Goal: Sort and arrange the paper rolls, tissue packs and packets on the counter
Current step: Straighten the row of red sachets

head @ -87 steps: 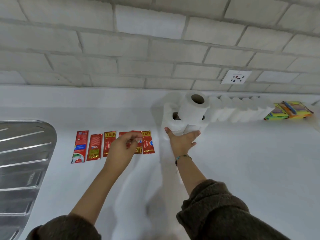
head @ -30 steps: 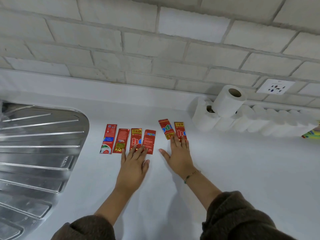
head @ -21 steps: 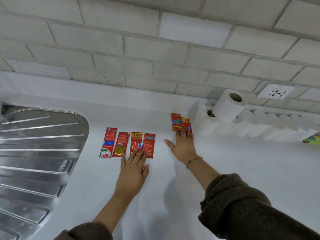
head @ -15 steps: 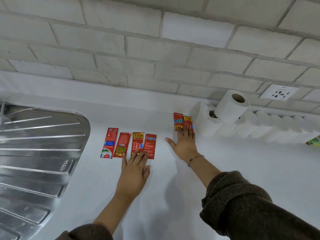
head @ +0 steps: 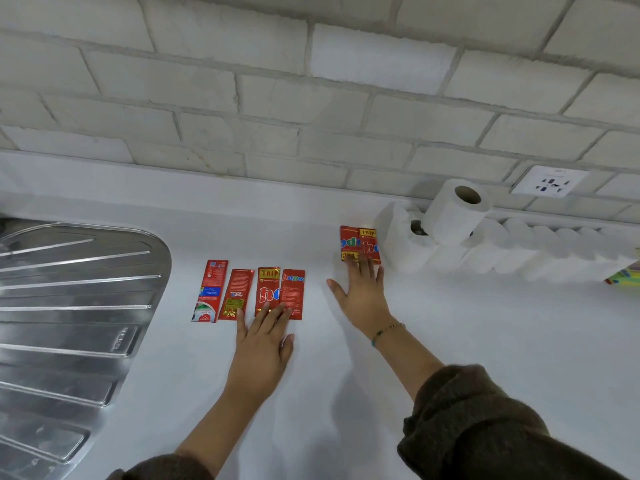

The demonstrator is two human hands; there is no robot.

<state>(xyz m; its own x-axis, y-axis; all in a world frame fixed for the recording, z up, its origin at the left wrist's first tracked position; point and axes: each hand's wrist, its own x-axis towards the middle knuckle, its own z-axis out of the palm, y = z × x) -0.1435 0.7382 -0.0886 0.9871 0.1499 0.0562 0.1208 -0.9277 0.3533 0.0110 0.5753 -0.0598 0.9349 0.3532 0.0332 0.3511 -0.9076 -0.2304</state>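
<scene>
Worktop (head: 485, 341): row of four packets (head: 249, 294), red, lies near the sink drainer (head: 69, 306). Pair of packets (head: 360, 244) sits apart, overlapping, just beside the paper rolls (head: 450, 237).

Left hand (head: 258, 344): flat, fingers straight, tips on the lower ends of the row's two right packets.

Right hand (head: 363, 296): flat, fingertips pressing the pair.

Rolls are lined along the wall, one on top. Tissue packs (head: 625, 277) are at the right edge, mostly cut off.

Judgement: rolls look done, and the packets are nearly placed in two groups.

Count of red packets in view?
6. Row by the drainer, left hand at its near edge: packet one, packet two, packet three, packet four. Packet five and packet six beside the paper rolls, under the right hand.
</scene>
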